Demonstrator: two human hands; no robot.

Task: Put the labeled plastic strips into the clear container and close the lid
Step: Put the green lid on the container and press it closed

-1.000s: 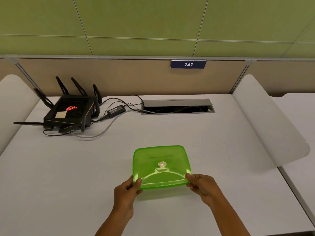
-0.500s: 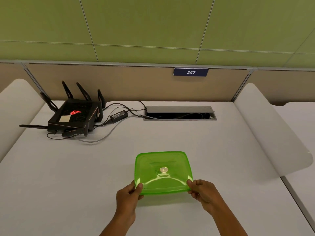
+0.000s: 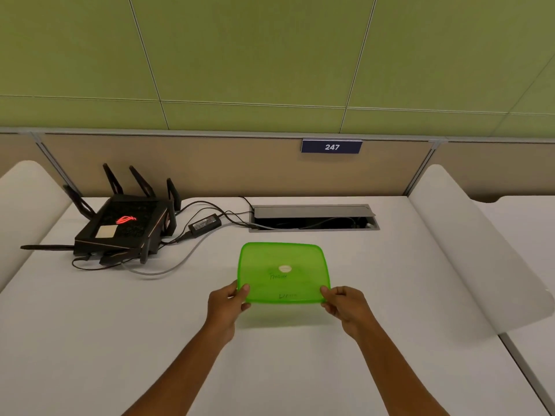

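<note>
A translucent green lid [image 3: 283,273] covers the container on the white table [image 3: 120,340], in the middle of the head view. Faint handwriting shows through the green plastic near its centre and front edge. The container body under the lid is hidden, and the strips cannot be made out clearly. My left hand [image 3: 226,304] pinches the lid's front left corner. At the front right corner, my right hand [image 3: 345,307] pinches the rim in the same way.
A black router [image 3: 123,228] with antennas sits at the back left, its cables and power adapter [image 3: 204,225] running to an open cable hatch [image 3: 313,219]. White curved dividers [image 3: 468,244] flank the table on both sides. A partition with a "247" sign [image 3: 332,146] stands behind.
The lid, bulged upward at its front a second ago, now lies flatter and further from me. Both hands still hold the front corners, with my arms stretched further out.
</note>
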